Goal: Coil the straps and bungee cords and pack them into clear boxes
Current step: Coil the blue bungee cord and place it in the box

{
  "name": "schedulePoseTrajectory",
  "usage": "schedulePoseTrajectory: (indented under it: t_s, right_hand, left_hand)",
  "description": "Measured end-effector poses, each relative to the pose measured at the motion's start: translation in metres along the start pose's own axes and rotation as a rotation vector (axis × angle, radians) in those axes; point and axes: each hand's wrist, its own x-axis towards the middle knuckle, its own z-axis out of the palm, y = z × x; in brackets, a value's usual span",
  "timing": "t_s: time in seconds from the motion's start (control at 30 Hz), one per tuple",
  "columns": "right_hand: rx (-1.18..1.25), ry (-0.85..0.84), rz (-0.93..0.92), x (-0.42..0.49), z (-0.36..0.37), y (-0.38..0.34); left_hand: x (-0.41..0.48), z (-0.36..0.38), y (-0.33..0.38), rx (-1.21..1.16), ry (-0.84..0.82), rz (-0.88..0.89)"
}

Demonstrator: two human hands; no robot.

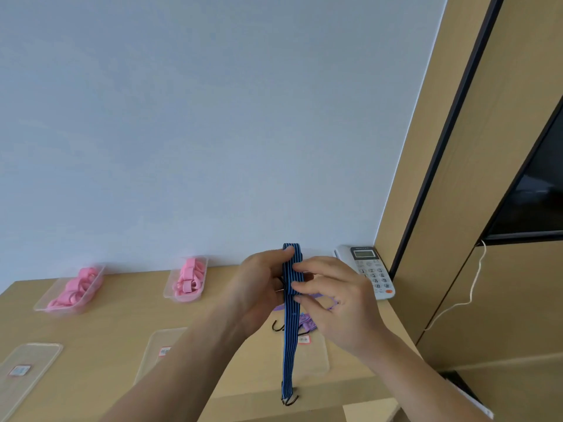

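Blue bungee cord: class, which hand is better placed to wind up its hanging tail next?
Right, probably. The left hand grips the folded part of the blue bungee cord, anchoring it; the right hand only pinches it with fingertips, so it could release and gather the hanging tail.

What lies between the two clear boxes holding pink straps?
Only bare desk separates the left box and the right box, shown in the head view.

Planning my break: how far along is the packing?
Done: pink straps lie coiled in the left box and the middle box. In hand: the left hand and right hand hold the blue bungee cord, folded at the top with its tail hanging. Left: the purple cord on the table, and the lids are not yet on.
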Motion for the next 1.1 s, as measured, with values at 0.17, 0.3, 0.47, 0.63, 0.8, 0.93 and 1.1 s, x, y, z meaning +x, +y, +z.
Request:
schedulePoseTrajectory:
  t_s: [0.17, 0.3, 0.47, 0.63, 0.8, 0.93, 1.1]
  right_hand:
    - [0.008, -0.013, 0.051, 0.013, 0.001, -0.005]
    - [0.052, 0.022, 0.181, 0.028, -0.004, -0.005]
    - [0.161, -0.257, 0.576, 0.038, -0.01, 0.003]
    - [0.223, -0.346, 0.607, 0.044, -0.018, 0.007]
    - [0.199, -0.259, 0.595, 0.039, -0.015, 0.004]
    - [0.209, -0.127, 0.593, 0.042, -0.016, 0.004]
    - [0.131, 0.0, 0.563, 0.038, -0.018, 0.002]
  left_hand:
    - [0.003, -0.01, 0.002, 0.086, -0.04, 0.085]
    - [0.003, -0.01, -0.002, 0.117, -0.09, 0.114]
    - [0.002, -0.01, -0.001, 0.125, -0.103, 0.156]
    - [-0.004, -0.006, -0.001, 0.183, -0.181, 0.099]
    - [-0.001, -0.003, -0.003, 0.155, -0.161, 0.025]
    - [0.0, -0.002, -0.011, 0.098, -0.146, -0.016]
    - [0.0, 0.003, -0.025, 0.138, -0.149, -0.127]
